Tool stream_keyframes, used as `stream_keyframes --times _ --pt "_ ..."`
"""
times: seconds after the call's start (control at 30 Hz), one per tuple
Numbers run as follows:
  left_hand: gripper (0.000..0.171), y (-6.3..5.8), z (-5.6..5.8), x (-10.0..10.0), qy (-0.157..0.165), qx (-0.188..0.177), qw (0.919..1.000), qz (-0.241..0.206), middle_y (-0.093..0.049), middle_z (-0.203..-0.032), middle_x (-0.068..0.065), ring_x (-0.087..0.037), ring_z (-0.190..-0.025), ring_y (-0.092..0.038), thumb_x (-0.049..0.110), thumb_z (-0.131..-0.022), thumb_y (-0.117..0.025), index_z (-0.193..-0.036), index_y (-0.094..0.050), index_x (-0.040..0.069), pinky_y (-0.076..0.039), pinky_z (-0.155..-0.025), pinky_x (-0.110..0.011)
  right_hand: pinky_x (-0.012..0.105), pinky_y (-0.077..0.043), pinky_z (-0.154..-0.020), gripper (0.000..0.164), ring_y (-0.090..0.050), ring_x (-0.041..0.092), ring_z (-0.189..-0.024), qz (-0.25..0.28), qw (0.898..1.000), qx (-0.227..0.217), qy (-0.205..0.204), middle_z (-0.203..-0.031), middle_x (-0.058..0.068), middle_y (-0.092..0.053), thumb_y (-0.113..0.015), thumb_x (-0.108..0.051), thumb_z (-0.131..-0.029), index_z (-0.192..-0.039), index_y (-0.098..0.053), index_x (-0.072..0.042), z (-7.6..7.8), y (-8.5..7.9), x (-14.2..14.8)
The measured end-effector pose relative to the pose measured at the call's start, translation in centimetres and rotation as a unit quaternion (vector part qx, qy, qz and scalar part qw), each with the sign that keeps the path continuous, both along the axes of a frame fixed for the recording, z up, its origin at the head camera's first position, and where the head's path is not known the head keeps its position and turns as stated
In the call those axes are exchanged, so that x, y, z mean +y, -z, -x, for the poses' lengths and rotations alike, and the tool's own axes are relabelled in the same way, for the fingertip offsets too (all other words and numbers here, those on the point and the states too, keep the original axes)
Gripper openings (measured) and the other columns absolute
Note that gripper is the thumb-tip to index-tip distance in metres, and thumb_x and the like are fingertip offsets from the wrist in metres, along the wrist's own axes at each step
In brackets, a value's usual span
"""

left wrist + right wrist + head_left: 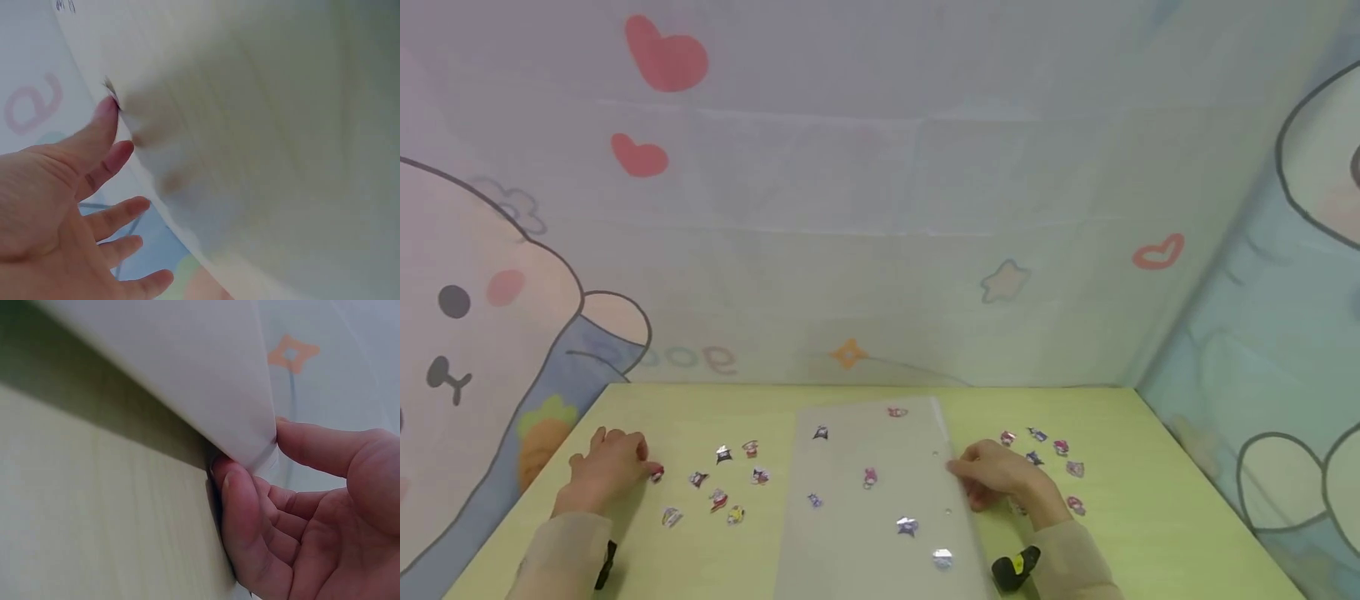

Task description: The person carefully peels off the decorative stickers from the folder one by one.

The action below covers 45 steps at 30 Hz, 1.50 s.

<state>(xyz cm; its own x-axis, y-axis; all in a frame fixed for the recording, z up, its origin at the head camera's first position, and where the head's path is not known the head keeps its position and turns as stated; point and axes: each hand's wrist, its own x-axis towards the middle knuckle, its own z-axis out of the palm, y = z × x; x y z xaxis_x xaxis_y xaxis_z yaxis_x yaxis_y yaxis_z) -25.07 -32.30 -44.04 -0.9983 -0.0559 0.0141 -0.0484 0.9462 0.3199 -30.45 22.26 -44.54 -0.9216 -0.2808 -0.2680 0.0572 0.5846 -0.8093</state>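
At the left of the table, my left hand (pixel 606 467) touches a small red-and-white cartoon sticker (pixel 657 473). In the left wrist view, the thumb tip meets the edge of a small upright piece, with the other fingers spread apart from it. My right hand (pixel 996 475) pinches the right edge of a large white sheet (pixel 850 558). In the right wrist view, thumb and forefinger (pixel 240 500) stand on either side of the sheet's corner (pixel 244 437), which is lifted above the tabletop. Several cartoon stickers, one of them a pink figure (pixel 870 477), lie on the sheet.
Several loose stickers, among them a yellow one (pixel 735 515), lie left of the sheet. Others, including a pink one (pixel 1076 505), lie beyond my right hand. A printed curtain (pixel 880 208) hangs behind the pale yellow table (pixel 1165 500). Black straps (pixel 1015 569) show at the wrists.
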Motion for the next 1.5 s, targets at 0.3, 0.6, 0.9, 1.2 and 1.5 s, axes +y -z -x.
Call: stream_keyframes --times 0.3,0.6,0.9,1.2,1.5 --pt "0.04 0.2 0.5 -0.5 -0.006 0.019 0.9997 0.016 -0.04 -0.125 -0.038 -0.063 -0.13 -0.01 0.034 -0.087 -0.073 -0.104 -0.057 0.0 -0.019 -0.088 -0.078 0.034 -0.056 -0.058 0.023 -0.062 0.022 -0.06 -0.003 1.0 -0.002 0.003 -0.079 0.013 -0.062 -0.061 -0.023 -0.096 -0.095 -0.064 0.001 -0.4 -0.1 0.1" --pt "0.044 0.1 1.7 2.3 0.033 0.079 0.9958 0.031 -0.038 -0.133 -0.038 -0.06 -0.132 -0.014 0.028 -0.089 -0.072 -0.119 -0.058 -0.002 -0.02 -0.09 -0.08 0.031 -0.054 -0.057 0.023 -0.06 0.019 -0.058 0.003 1.0 -0.002 0.006 -0.079 0.012 -0.062 -0.06 -0.022 -0.097 -0.092 -0.063 0.0 -0.7 -0.3 -0.1" --pt "0.046 -2.2 4.1 8.8 0.093 0.071 0.9923 0.038 -0.042 -0.138 -0.031 -0.055 -0.137 -0.018 0.03 -0.093 -0.067 -0.128 -0.058 0.002 -0.024 -0.097 -0.075 0.032 -0.055 -0.058 0.022 -0.061 0.021 -0.06 -0.005 1.0 -0.003 0.012 -0.08 0.013 -0.062 -0.06 -0.022 -0.097 -0.094 -0.064 0.0 -0.7 -0.4 -0.6" --pt "0.043 -2.7 6.4 15.1 0.16 0.033 0.9863 0.023 -0.041 -0.143 -0.024 -0.048 -0.14 -0.019 0.024 -0.094 -0.066 -0.132 -0.057 0.005 -0.026 -0.102 -0.07 0.033 -0.055 -0.058 0.022 -0.061 0.022 -0.06 -0.007 1.0 0.002 0.013 -0.079 0.013 -0.063 -0.061 -0.022 -0.097 -0.093 -0.064 0.0 -0.6 -0.5 -0.7" --pt "0.036 -1.2 8.1 20.5 0.196 0.004 0.9805 0.015 -0.051 -0.133 -0.015 -0.041 -0.14 -0.026 0.019 -0.094 -0.068 -0.128 -0.062 0.01 -0.027 -0.103 -0.068 0.032 -0.055 -0.057 0.024 -0.061 0.02 -0.06 -0.001 1.0 -0.004 0.012 -0.08 0.013 -0.063 -0.062 -0.024 -0.096 -0.094 -0.063 0.0 -0.5 -0.4 -0.6"
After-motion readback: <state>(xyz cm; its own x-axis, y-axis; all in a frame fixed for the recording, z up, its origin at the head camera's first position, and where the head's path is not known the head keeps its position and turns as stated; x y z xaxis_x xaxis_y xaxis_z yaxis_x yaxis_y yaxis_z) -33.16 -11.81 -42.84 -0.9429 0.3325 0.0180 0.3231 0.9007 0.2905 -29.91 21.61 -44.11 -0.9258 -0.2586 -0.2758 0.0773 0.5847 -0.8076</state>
